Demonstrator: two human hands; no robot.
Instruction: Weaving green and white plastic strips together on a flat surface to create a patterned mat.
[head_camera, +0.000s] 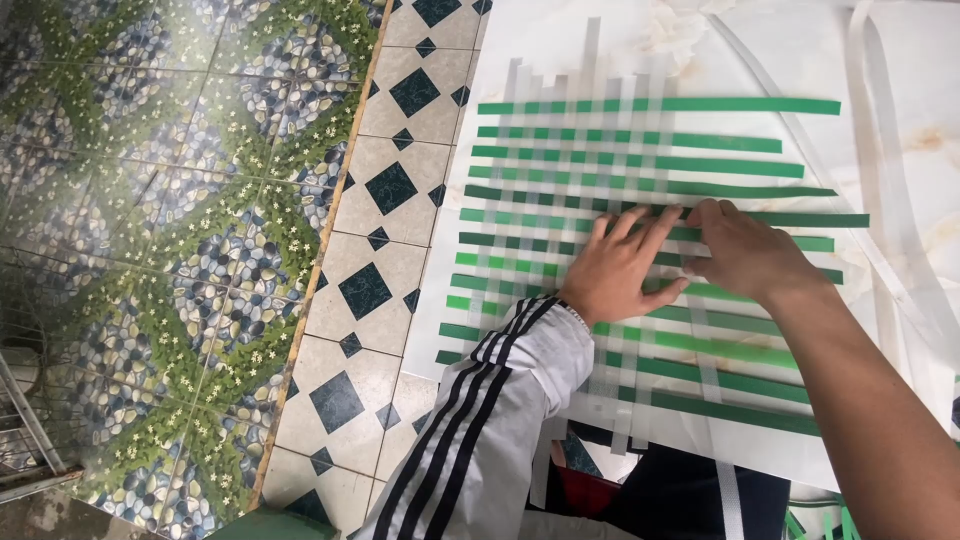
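My left hand (618, 268) lies flat, fingers spread and gripping nothing, pressing on the woven mat (600, 230) of green and translucent white strips near the middle of the white board (780, 60) that carries it. My right hand (745, 250) rests just beside the left, its fingertips (705, 212) bent down onto a dark green strip (800, 219); whether they pinch the strip or only press it, I cannot tell. The horizontal green strips run out unwoven toward the board's right edge, while the white strips (590, 50) stand up past the weave toward its far edge. Loose white strips (880, 150) lie along the right edge. My left sleeve (480, 420) is white with black stripes. The board lies on a patterned tiled floor (180, 200).
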